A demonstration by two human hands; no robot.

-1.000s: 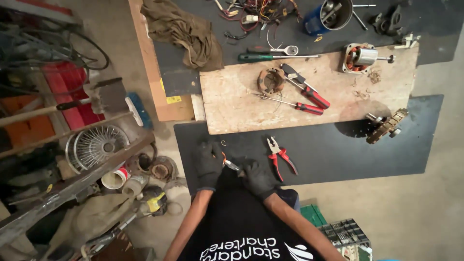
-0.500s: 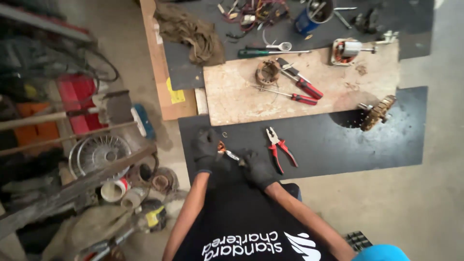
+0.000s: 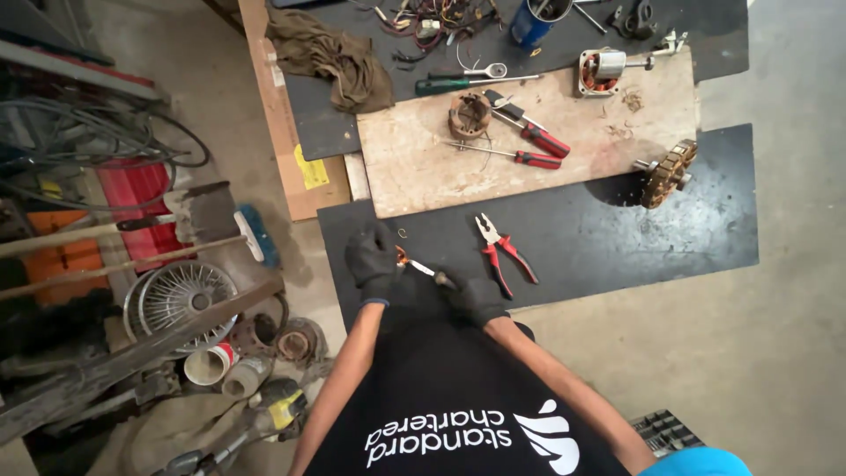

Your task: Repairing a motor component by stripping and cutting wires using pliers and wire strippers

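Both my hands wear black gloves and meet over the near edge of a black mat (image 3: 617, 229). My left hand (image 3: 372, 260) pinches a small piece of copper wire (image 3: 401, 257). My right hand (image 3: 471, 295) grips a thin metal tool (image 3: 425, 268) whose tip reaches the copper piece. Red-handled pliers (image 3: 504, 256) lie on the mat just right of my hands. A small curl of wire (image 3: 403, 234) lies just beyond my left hand.
On a wooden board (image 3: 423, 167) beyond the mat lie a wound stator (image 3: 469, 115), two red-handled tools (image 3: 538, 150) and a small motor (image 3: 604, 70). A finned rotor (image 3: 667, 172) sits at the right. A rag (image 3: 330, 57) and blue can (image 3: 531, 22) lie farther back. Scrap, a wire fan guard (image 3: 181, 300) and a brush (image 3: 256, 234) crowd the left.
The view has shifted a little over the work area. My hands stay together at the mat's near edge with the copper piece and thin tool between them.
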